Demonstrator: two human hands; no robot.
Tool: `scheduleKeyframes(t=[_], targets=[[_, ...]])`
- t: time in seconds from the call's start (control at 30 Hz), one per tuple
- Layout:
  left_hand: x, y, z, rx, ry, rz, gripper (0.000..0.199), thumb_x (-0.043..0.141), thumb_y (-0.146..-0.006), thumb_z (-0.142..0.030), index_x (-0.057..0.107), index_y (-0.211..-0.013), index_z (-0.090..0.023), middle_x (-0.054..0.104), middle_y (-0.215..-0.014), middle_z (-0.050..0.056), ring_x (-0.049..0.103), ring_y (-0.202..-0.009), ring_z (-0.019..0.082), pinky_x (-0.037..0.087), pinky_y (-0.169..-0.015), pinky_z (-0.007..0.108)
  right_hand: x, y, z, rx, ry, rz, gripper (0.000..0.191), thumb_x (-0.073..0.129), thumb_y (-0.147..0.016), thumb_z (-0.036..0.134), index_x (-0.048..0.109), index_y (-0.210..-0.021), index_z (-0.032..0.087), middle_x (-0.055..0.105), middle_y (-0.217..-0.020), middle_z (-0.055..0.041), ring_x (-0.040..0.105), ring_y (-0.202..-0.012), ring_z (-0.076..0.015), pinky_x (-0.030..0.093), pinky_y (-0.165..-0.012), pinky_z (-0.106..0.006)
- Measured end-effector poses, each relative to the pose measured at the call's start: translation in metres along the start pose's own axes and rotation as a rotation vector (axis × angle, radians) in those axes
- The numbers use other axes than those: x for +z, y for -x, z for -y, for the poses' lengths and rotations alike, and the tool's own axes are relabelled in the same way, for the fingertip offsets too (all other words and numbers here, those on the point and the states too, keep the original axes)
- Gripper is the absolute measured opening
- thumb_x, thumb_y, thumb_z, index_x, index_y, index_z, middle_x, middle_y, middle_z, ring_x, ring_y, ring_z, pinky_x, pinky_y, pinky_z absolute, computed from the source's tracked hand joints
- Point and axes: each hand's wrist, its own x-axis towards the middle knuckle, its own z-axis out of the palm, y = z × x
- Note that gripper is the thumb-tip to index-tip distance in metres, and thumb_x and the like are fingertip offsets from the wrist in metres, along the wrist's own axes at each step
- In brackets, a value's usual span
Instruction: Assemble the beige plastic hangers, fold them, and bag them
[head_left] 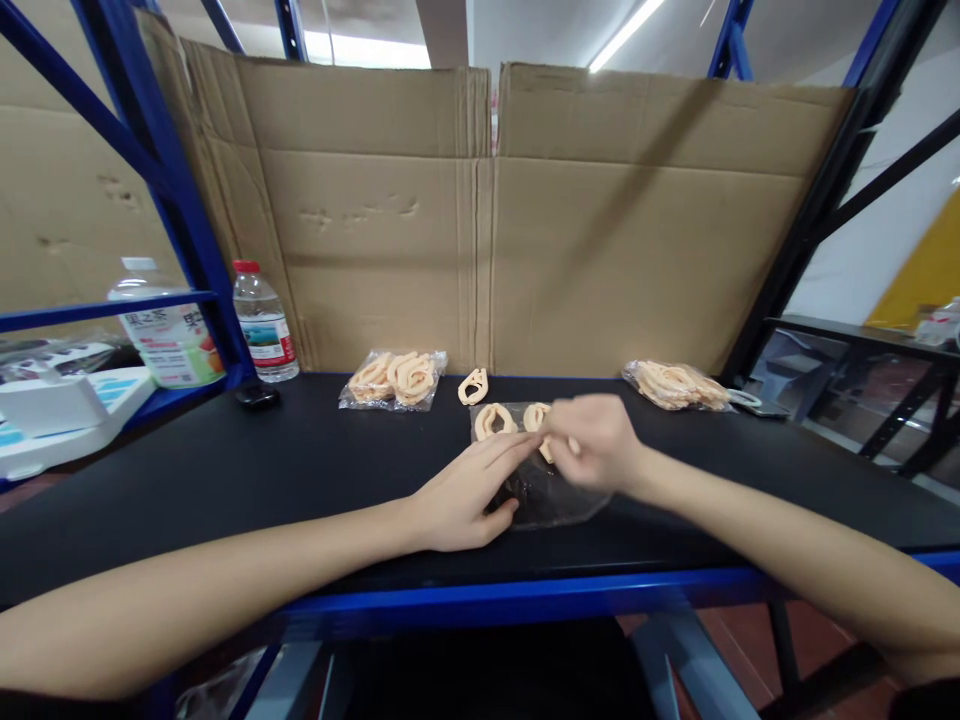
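Note:
A clear plastic bag lies flat on the black tabletop in front of me, with peach-coloured ring-shaped pieces at its far end. My left hand rests over the bag's left side, fingers stretched out and held close together. Over the right side is my right hand, smeared a little by motion, its fingers curled into a closed shape near the left fingertips. What it pinches, if anything, is hidden. Just beyond the bag, one loose peach-coloured piece lies on the table.
Filled bags of similar pieces lie at the back left and back right. A red-capped water bottle, a larger bottle and a black mouse-like object stand left. Cardboard panels wall the back; blue posts frame the sides.

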Motion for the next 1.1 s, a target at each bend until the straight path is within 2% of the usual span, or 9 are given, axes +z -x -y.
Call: scheduleKeyframes(t=[0.07,0.13,0.23,0.4,0.53,0.63,0.73,0.87,1.1], targets=[[-0.002,-0.001,-0.001,-0.013,-0.01,0.031,0.069,0.049,-0.078,-0.012,0.026,-0.142,-0.018,0.037,-0.145,0.013,0.032,-0.135,0.025,0.03,-0.112,0.046,0.012,-0.021,-0.033,0.172,-0.015,-0.012,0.023,0.044,-0.079,0.012,0.065,-0.072,0.016,0.067,-0.07,-0.0026,0.059,-0.063,-0.0133,0.042,-0.062,-0.025],[-0.003,-0.001,-0.003,-0.021,-0.023,0.052,0.065,0.049,-0.079,-0.012,0.029,-0.141,-0.019,0.037,-0.145,0.011,0.032,-0.135,0.024,0.03,-0.112,0.046,0.037,-0.043,-0.065,0.269,-0.023,0.119,0.025,0.045,-0.079,0.009,0.068,-0.086,0.016,0.071,-0.084,-0.0045,0.062,-0.074,-0.0154,0.044,-0.069,-0.026],[-0.005,-0.001,-0.004,-0.017,-0.039,0.047,0.059,0.049,-0.08,-0.012,0.035,-0.137,-0.019,0.036,-0.145,0.012,0.03,-0.136,0.025,0.03,-0.111,0.046,0.082,-0.069,-0.097,0.065,-0.096,0.428,0.04,0.046,-0.078,0.002,0.064,-0.111,0.014,0.067,-0.112,-0.0093,0.059,-0.101,-0.0191,0.043,-0.085,-0.029],[-0.005,0.0,-0.003,-0.009,-0.033,0.037,0.059,0.049,-0.079,-0.011,0.037,-0.136,-0.02,0.035,-0.145,0.012,0.032,-0.135,0.026,0.032,-0.11,0.047,0.139,-0.093,-0.099,-0.071,-0.097,0.662,0.066,0.048,-0.076,-0.003,0.039,-0.139,0.015,0.042,-0.143,-0.0134,0.042,-0.125,-0.0223,0.038,-0.095,-0.033],[-0.004,0.0,-0.002,-0.012,-0.018,0.032,0.057,0.049,-0.079,-0.012,0.038,-0.134,-0.02,0.037,-0.143,0.013,0.033,-0.134,0.027,0.034,-0.108,0.049,0.15,-0.096,-0.099,-0.017,-0.109,0.762,0.045,0.055,-0.077,0.006,0.056,-0.122,0.013,0.061,-0.12,-0.0148,0.056,-0.105,-0.0235,0.043,-0.082,-0.03],[-0.005,0.001,-0.003,-0.013,-0.014,0.035,0.056,0.049,-0.079,-0.011,0.039,-0.134,-0.02,0.037,-0.143,0.013,0.033,-0.133,0.027,0.033,-0.108,0.049,0.138,-0.086,-0.108,0.028,-0.128,0.776,0.037,0.059,-0.073,0.007,0.063,-0.111,0.008,0.069,-0.1,-0.0135,0.062,-0.086,-0.0209,0.043,-0.072,-0.027],[-0.005,0.001,-0.003,-0.008,-0.021,0.04,0.056,0.049,-0.079,-0.011,0.039,-0.133,-0.02,0.036,-0.144,0.012,0.032,-0.134,0.026,0.032,-0.109,0.048,0.112,-0.067,-0.116,0.061,-0.16,0.734,0.032,0.052,-0.08,0.006,0.065,-0.109,0.009,0.069,-0.102,-0.0112,0.062,-0.087,-0.0171,0.043,-0.076,-0.024],[-0.005,0.001,-0.003,-0.003,-0.031,0.044,0.057,0.049,-0.079,-0.01,0.039,-0.134,-0.02,0.036,-0.145,0.012,0.031,-0.135,0.025,0.031,-0.11,0.047,0.063,-0.037,-0.118,0.15,-0.154,0.6,0.031,0.038,-0.092,0.012,0.065,-0.106,0.007,0.068,-0.103,-0.0135,0.062,-0.092,-0.0161,0.042,-0.081,-0.024],[-0.005,0.0,-0.003,-0.008,-0.017,0.029,0.06,0.049,-0.079,-0.01,0.036,-0.136,-0.021,0.041,-0.141,0.011,0.034,-0.133,0.025,0.032,-0.11,0.047,-0.033,0.008,-0.089,0.398,-0.178,0.268,0.025,0.046,-0.092,0.025,0.065,-0.103,0.014,0.067,-0.068,-0.0021,0.061,-0.06,-0.0128,0.044,-0.061,-0.022]])
